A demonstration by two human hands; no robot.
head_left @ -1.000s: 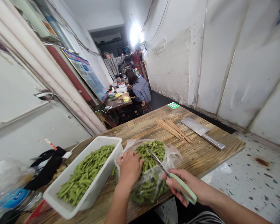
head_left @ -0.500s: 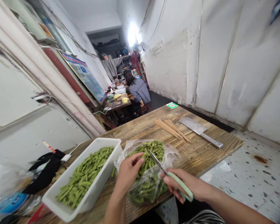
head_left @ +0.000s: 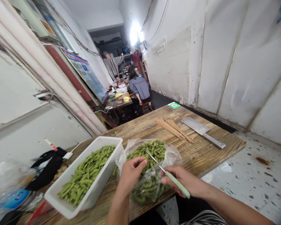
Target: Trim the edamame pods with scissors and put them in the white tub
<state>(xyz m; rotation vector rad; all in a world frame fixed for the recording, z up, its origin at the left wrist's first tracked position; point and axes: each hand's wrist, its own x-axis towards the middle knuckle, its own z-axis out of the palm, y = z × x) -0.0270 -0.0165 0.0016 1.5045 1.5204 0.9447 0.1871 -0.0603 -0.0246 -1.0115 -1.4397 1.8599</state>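
Observation:
My right hand (head_left: 181, 179) is wrapped round the pale green handles of a pair of scissors (head_left: 156, 161). The blades point up and left, with their tips close to my left fingertips. My left hand (head_left: 132, 172) is closed in a pinch on what looks like an edamame pod, mostly hidden by the fingers. Both hands are over a clear plastic bag (head_left: 175, 153), open at the top and full of green edamame pods (head_left: 157, 147). To the left stands a long white plastic bin (head_left: 120, 143) holding more pods (head_left: 87, 173).
Thin wooden skewers (head_left: 174, 129) and a cleaver (head_left: 202, 131) lie on the wooden table (head_left: 140, 125). A green-edged code card (head_left: 174, 105) is at its far edge. A water bottle (head_left: 17, 198) and a black bag (head_left: 46, 170) are at left. People (head_left: 140, 87) sit at another table behind.
The scissors have turned in my right hand, so their handles now look edge-on and closer together. My left hand stays pinched beside the tips. The seated person behind has shifted slightly.

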